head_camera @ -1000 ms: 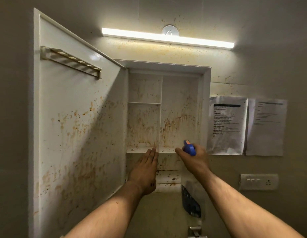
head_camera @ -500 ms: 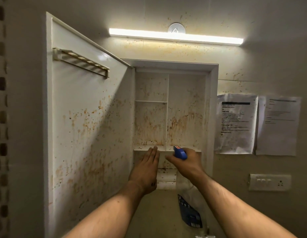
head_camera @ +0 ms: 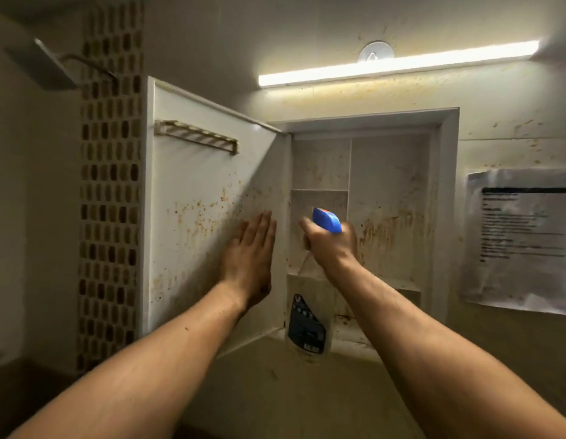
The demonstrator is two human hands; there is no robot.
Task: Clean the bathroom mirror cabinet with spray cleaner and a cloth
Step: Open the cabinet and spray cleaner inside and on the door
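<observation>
The wall cabinet (head_camera: pixel 389 198) stands open, its white shelves and back streaked with brown stains. Its door (head_camera: pixel 199 191) swings out to the left, the inner face spattered brown, with a small rack near the top. My left hand (head_camera: pixel 251 248) lies flat with straight fingers against the door's inner face near the hinge. My right hand (head_camera: pixel 330 245) grips the neck of a clear spray bottle (head_camera: pixel 308 324) with a blue trigger head, raised in front of the lower shelves and pointing left toward the door. No cloth is in view.
A tube light (head_camera: pixel 398 63) glows above the cabinet. Printed paper sheets (head_camera: pixel 522 239) hang on the wall to the right. A mosaic tile strip (head_camera: pixel 110 191) and a shower head (head_camera: pixel 41 64) are at the left. The wall around is stain-speckled.
My view has swung left. My left hand moved from the cabinet's lower shelf to the door's inner face. My right hand turned the spray bottle toward the door.
</observation>
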